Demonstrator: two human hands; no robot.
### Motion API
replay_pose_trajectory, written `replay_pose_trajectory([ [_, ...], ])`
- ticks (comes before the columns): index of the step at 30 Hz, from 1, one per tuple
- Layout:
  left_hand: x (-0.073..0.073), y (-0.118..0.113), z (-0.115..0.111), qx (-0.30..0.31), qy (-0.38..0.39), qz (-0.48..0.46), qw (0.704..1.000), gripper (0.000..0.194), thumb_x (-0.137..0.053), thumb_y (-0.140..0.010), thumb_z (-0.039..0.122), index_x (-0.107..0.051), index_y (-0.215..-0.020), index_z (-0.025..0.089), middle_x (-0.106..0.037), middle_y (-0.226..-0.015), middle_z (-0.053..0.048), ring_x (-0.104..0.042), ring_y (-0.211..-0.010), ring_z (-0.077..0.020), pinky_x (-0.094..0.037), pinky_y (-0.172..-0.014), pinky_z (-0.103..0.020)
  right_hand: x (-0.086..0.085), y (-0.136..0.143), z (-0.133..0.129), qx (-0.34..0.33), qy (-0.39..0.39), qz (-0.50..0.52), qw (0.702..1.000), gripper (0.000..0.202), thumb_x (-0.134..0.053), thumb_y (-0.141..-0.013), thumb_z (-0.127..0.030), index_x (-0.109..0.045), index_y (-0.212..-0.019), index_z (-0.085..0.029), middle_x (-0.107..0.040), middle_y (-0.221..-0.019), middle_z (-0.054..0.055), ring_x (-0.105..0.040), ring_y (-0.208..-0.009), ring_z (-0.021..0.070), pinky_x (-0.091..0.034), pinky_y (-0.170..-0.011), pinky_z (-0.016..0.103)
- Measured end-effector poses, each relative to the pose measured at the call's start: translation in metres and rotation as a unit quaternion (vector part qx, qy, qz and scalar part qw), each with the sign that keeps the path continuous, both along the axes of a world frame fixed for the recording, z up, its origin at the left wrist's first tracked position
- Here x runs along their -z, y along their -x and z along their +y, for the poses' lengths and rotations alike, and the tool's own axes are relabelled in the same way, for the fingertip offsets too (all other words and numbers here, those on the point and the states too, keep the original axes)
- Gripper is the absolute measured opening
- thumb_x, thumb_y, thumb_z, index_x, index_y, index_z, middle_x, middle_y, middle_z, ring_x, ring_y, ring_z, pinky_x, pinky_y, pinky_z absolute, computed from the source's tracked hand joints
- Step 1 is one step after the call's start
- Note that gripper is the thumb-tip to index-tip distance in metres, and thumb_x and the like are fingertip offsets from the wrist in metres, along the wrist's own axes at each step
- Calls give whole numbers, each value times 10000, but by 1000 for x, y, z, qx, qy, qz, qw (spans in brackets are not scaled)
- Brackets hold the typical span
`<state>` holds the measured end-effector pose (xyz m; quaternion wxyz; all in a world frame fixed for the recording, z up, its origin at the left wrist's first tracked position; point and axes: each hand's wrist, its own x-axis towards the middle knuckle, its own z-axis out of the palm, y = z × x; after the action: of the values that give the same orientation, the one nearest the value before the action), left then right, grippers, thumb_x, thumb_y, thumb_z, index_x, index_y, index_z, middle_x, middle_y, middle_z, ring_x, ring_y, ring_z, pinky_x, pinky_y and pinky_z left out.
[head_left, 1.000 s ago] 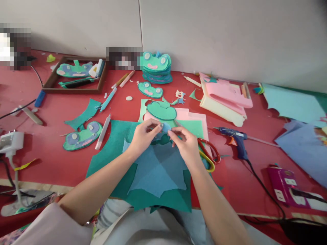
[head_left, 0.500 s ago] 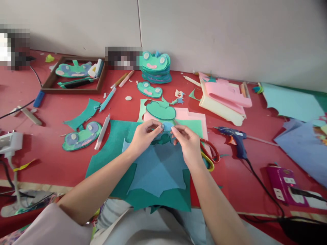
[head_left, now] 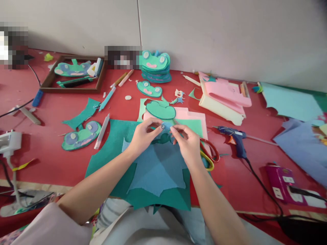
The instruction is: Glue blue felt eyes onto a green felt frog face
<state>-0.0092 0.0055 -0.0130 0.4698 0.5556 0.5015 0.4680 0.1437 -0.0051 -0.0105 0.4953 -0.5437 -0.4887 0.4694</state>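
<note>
A small light blue felt piece (head_left: pixel 167 127) is pinched between both hands. My left hand (head_left: pixel 148 133) grips its left side with thumb and forefinger. On its right side, the fingertips of my right hand (head_left: pixel 186 137) are closed. Just beyond lies a green frog-head shape (head_left: pixel 160 111) with a dark outline. Beneath my hands, a jagged blue felt sheet (head_left: pixel 158 170) rests on a dark green felt sheet (head_left: pixel 102 163). Red-handled scissors (head_left: pixel 213 151) lie by my right hand.
A blue glue gun (head_left: pixel 236 137) and a purple power strip (head_left: pixel 284 183) are at right. Pink felt (head_left: pixel 227 92) lies behind them. A stack of frog faces (head_left: pixel 155 66) stands near the wall. At left are a brown tray (head_left: pixel 71 91) and another frog face (head_left: pixel 81 136).
The small blue piece has shifted slightly left and looks tilted between my fingers. Both hands have hardly moved.
</note>
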Motion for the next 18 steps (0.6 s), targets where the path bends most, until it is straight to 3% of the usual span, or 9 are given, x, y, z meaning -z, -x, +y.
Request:
replay_pose_trajectory([
  [6,-3,3,-2,-33,-134,67,988,97,-588,-808,241,-639,-875,192,-642,-859,-22,-590,-817,-113,-488,-690,-221,2,0,1,-15,40,61,997,322,-558,-785,-487,-632,-740,-177,-605,-706,33,-557,-611,127,-441,-391,210],
  [11,-5,3,-5,16,-246,185,951,124,-564,-828,197,-666,-891,226,-616,-875,-28,-579,-846,-118,-487,-754,-255,2,0,1,-41,54,106,992,289,-593,-765,-469,-622,-719,-185,-561,-640,3,-535,-575,111,-436,-390,201],
  [14,-5,0,-7,23,-252,192,948,158,-537,-841,182,-656,-937,221,-614,-943,-43,-576,-905,-126,-483,-801,-268,2,-1,1,-22,36,107,993,213,-644,-744,-406,-626,-795,-199,-547,-608,-21,-527,-555,103,-437,-400,197],
  [18,-6,-1,-6,-4,-168,159,973,189,-521,-850,240,-612,-1011,202,-633,-973,-48,-590,-869,-125,-493,-749,-251,2,-1,0,-16,20,57,998,234,-619,-764,-414,-627,-839,-193,-572,-649,-6,-545,-570,107,-449,-417,208],
])
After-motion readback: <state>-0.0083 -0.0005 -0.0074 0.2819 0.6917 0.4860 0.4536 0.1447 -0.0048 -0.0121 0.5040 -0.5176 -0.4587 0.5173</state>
